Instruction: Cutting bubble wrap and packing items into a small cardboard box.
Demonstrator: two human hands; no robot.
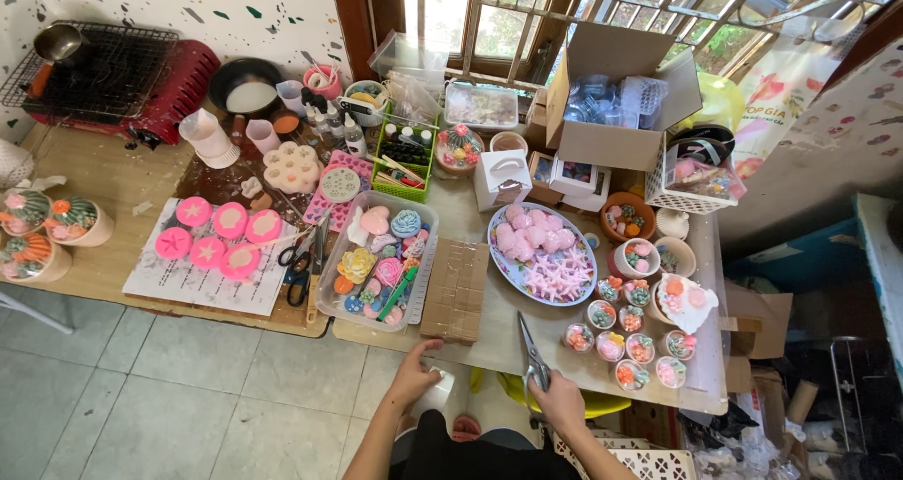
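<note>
My right hand grips the handles of a pair of metal scissors, whose blades point up over the table near the front edge. My left hand hangs open just below the table's front edge, close to a stack of flat brown cardboard pieces. A patterned oval plate of pink starfish and shell shapes sits just beyond the scissors. Small round cups with colourful fillings stand to the right of my right hand.
A clear tray of coloured moulded shapes, black scissors and pink round moulds on paper lie to the left. An open cardboard box, white baskets, bottles and a red wire-rack grill crowd the back. Tiled floor lies below.
</note>
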